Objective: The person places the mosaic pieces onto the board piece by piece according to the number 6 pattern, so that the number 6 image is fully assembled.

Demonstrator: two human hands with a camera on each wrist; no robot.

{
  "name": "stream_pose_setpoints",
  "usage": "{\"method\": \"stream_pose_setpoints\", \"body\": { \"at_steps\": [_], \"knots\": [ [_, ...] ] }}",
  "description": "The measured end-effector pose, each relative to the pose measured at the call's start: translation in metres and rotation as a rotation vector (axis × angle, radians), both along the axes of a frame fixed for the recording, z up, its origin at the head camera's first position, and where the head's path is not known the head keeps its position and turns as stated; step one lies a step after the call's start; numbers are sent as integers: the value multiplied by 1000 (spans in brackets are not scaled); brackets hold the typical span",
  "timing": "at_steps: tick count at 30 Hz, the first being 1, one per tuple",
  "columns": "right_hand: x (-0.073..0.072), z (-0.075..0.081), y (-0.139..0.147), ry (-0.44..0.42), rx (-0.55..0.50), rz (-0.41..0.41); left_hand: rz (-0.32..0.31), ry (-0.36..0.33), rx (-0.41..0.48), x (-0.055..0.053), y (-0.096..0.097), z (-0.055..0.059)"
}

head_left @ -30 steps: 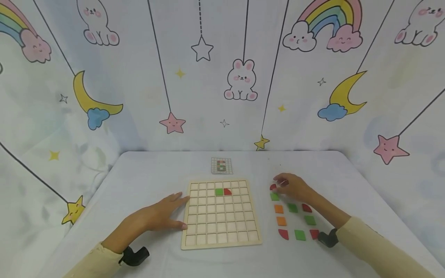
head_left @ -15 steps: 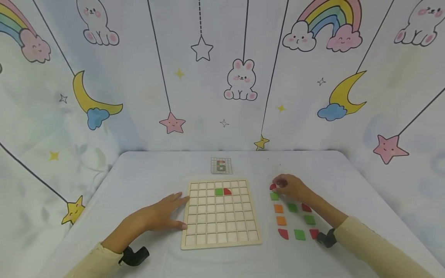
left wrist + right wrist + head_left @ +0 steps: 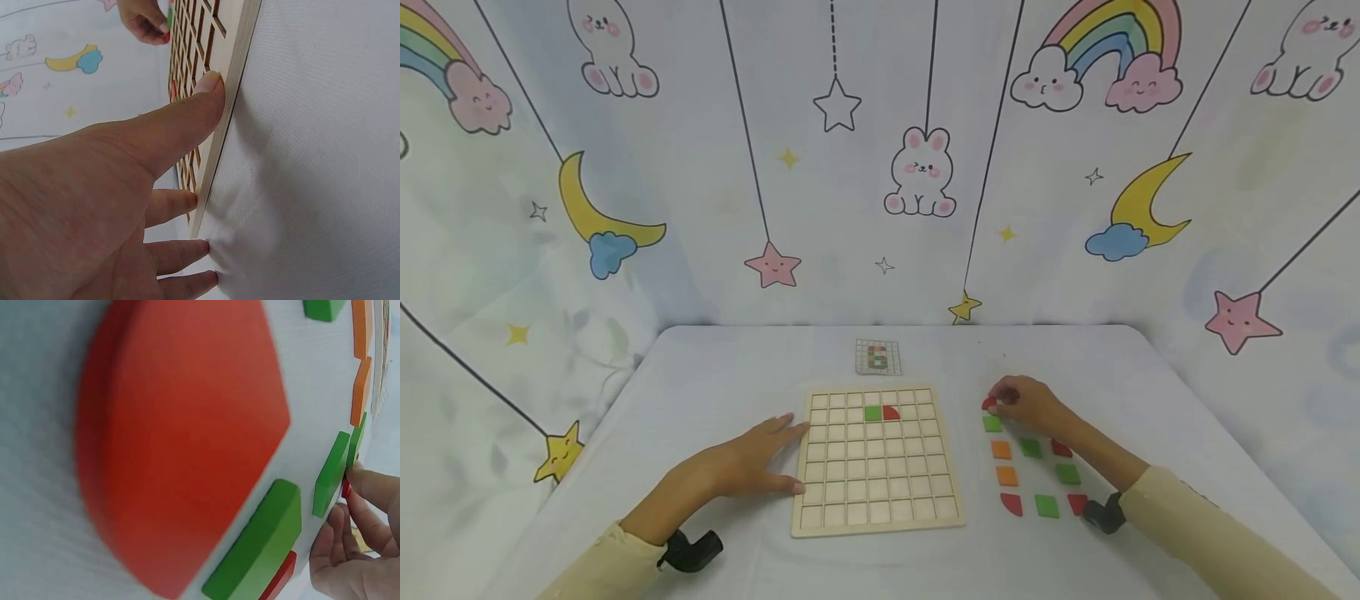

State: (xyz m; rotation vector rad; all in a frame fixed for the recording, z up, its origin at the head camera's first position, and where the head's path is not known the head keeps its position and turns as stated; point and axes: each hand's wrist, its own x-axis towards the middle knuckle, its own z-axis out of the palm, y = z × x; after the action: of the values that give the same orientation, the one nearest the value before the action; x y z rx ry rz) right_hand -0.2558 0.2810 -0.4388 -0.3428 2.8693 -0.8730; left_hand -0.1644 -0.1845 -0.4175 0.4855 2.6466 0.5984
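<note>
In the head view my left hand lies at the left edge of a wooden grid board. Its fingers are fairly straight; in the left wrist view the thumb rests on the board's rim. A green square tile and a red quarter-circle tile sit side by side in cells of an upper row. To the right of the board, my right hand pinches another red quarter-circle tile between thumb and finger, close to the tabletop. A green tile lies just below it.
Below the right hand lie more tiles: orange squares, green squares and red quarter-circles. A small pattern card with a coloured figure lies behind the board. The white table meets a printed cloth backdrop.
My right hand and forearm have shifted very slightly left, and the fingers have drawn closer together at the red tile. The left hand, the board and the other tiles stay put.
</note>
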Motion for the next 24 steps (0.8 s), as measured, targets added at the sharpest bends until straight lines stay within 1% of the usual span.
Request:
{"method": "stream_pose_setpoints", "body": {
  "at_steps": [6,14,20,24],
  "knots": [
    [-2,0,0,21,2,19,-10,7,3,1,0,1],
    [-6,1,-2,0,18,8,-6,5,-6,-1,1,1],
    [-10,4,-11,6,5,34,0,-5,-11,-1,0,-1],
    [-12,5,-19,0,-16,51,-3,-5,4,-1,0,-1]
  ]
}}
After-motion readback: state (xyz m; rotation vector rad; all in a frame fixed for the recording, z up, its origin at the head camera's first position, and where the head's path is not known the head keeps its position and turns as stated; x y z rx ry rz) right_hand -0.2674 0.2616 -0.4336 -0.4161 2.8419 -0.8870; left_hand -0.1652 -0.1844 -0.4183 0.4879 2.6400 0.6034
